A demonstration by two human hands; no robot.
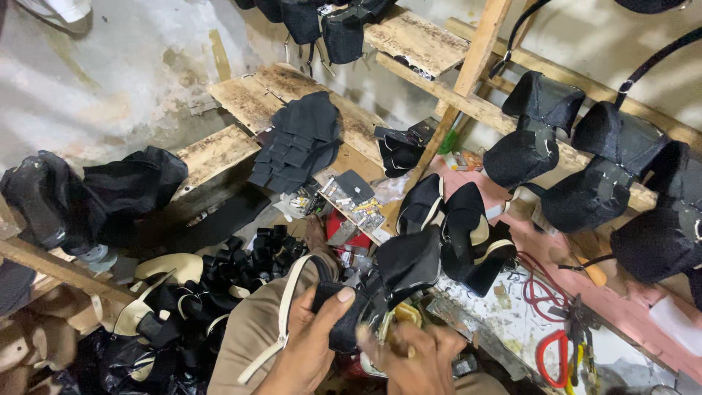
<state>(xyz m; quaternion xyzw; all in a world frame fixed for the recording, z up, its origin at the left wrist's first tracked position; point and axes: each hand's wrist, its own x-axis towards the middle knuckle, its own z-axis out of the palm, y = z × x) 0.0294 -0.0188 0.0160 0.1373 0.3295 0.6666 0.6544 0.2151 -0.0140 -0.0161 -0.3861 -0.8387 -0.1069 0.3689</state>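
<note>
My left hand grips a black shoe upper with a beige strap that hangs down over my knee. The thumb lies across the upper's black side. My right hand is closed just below the upper, blurred, around a small yellowish tool at the upper's lower edge. Right behind stand two more black uppers with beige lining on the workbench.
A stack of cut black pieces lies on a wooden shelf. Black lasted shoes hang on rails at right. Red-handled pliers and a red cord lie on the bench. Black heels and beige soles are piled at left.
</note>
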